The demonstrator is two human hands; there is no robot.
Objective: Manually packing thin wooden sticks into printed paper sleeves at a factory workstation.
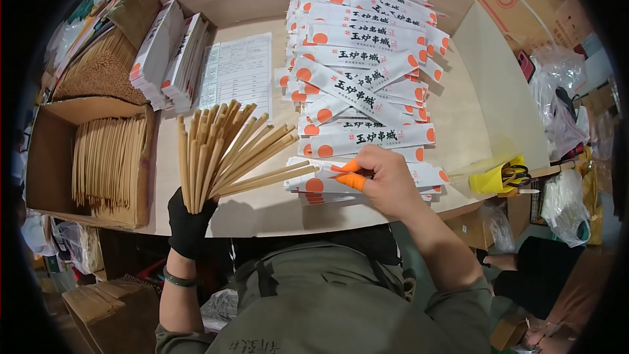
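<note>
A fanned bundle of light wooden chopsticks (226,147) is gripped in my left hand (190,226), which wears a black glove. One pair leans out to the right, and its tips meet a white paper chopstick sleeve (313,178) with orange dots; whether they are inside it I cannot tell. My right hand (392,183), with orange covers on thumb and forefinger, pinches that sleeve near the table's front edge. Beyond it spreads a large overlapping pile of chopstick sleeves (367,95), white with orange dots and black lettering.
At left, a cardboard box (148,177) holds packed chopsticks, with another chopstick-filled box (98,69) behind. Stacks of flat sleeves (160,52) stand beside a printed sheet (236,72). A yellow holder (488,180) with scissors hangs at the right edge. Low walls border the table.
</note>
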